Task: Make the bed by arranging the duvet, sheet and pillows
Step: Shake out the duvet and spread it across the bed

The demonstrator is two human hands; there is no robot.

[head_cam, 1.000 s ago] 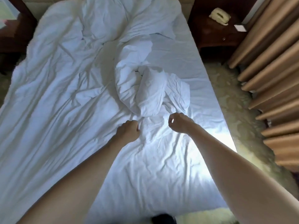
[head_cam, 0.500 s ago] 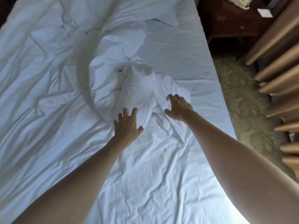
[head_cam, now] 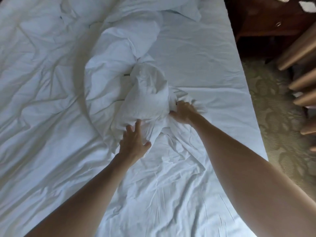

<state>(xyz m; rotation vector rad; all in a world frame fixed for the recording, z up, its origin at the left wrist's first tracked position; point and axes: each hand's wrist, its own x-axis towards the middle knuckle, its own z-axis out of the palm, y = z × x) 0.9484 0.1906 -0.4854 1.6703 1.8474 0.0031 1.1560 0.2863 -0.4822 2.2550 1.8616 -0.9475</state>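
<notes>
A white duvet [head_cam: 42, 82] lies crumpled over the left and middle of the bed, with a bunched fold [head_cam: 145, 94] rising in the centre. My left hand [head_cam: 134, 142] presses its spread fingers into the near end of that fold. My right hand [head_cam: 183, 113] is closed around a gathered wad of the same fabric at the fold's right side. The white sheet [head_cam: 205, 65] shows flat on the right half of the mattress. A white pillow [head_cam: 179, 7] lies at the head of the bed, partly under the duvet.
A dark wooden nightstand [head_cam: 266, 23] stands beyond the bed's right edge. Tan curtain folds [head_cam: 301, 53] hang at the far right over patterned carpet [head_cam: 277, 125], which leaves a narrow strip beside the bed.
Both hands have reached forward onto the bunched fold. The left went from a fist to spread fingers on the fabric. The right has closed on a wad of duvet. The view has moved closer.
</notes>
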